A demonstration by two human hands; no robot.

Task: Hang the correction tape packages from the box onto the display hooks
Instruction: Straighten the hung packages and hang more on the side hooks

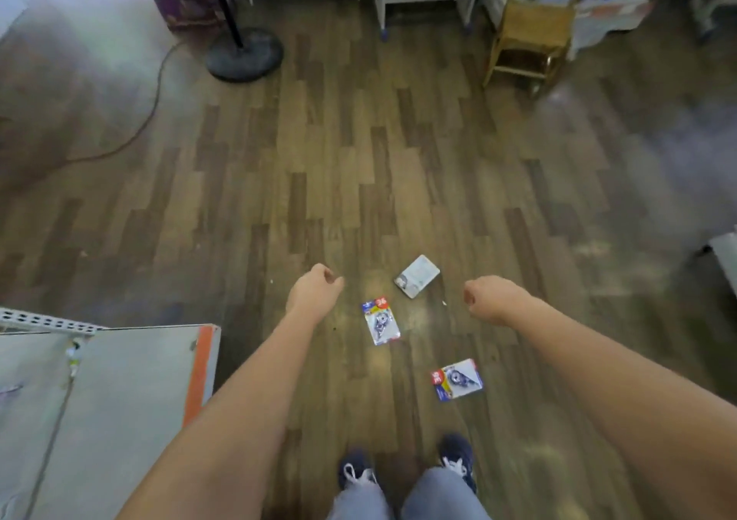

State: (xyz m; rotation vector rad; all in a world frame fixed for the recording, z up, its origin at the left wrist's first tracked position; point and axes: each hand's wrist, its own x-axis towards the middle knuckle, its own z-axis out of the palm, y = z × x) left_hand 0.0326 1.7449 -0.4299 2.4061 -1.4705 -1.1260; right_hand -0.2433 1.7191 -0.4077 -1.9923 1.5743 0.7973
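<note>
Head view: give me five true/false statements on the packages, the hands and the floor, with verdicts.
1. Three packages lie on the wooden floor. True: the face-down package, the middle correction tape package and the near correction tape package.
2. The left hand holds a package. False: its fingers are curled and hold nothing.
3. The right hand holds nothing. True.
4. All the packages lie printed side up. False: the one farthest from the shoes shows a plain white side.
5. The fan stand base stands on the packages. False: it stands far across the floor, apart from them.
</note>
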